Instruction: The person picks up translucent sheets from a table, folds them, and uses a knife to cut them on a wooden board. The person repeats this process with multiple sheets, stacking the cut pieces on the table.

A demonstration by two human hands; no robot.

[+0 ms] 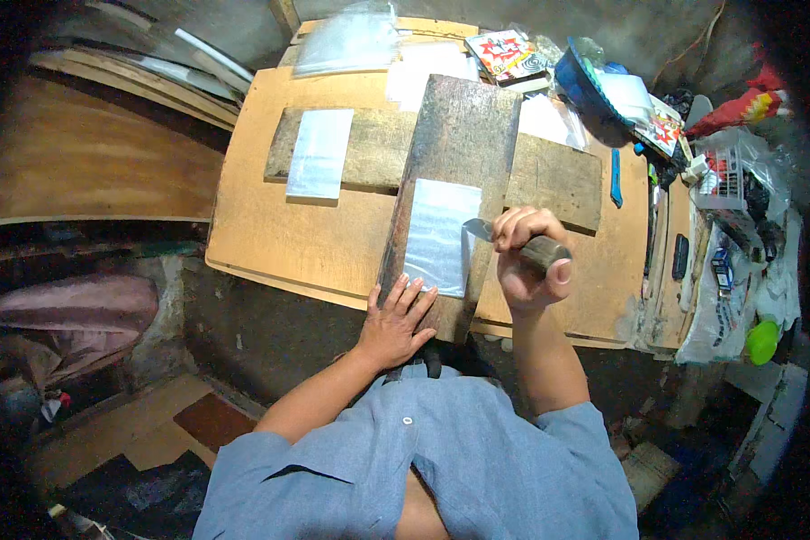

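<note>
My right hand grips the thick dark handle of a knife whose short curved metal blade points left, over the right edge of a stack of clear plastic sheets or bags. That stack lies on a long dark wooden board. My left hand rests flat, fingers spread, on the board and the near edge of the plastic. Beneath the long board, a second wooden board lies crosswise, bearing another plastic stack at its left. Whether the blade touches the plastic cannot be told.
A plywood table carries everything. At its back lie more clear plastic and printed boxes. Toward the right are a blue basket, a blue cutter, a black object and a green lid.
</note>
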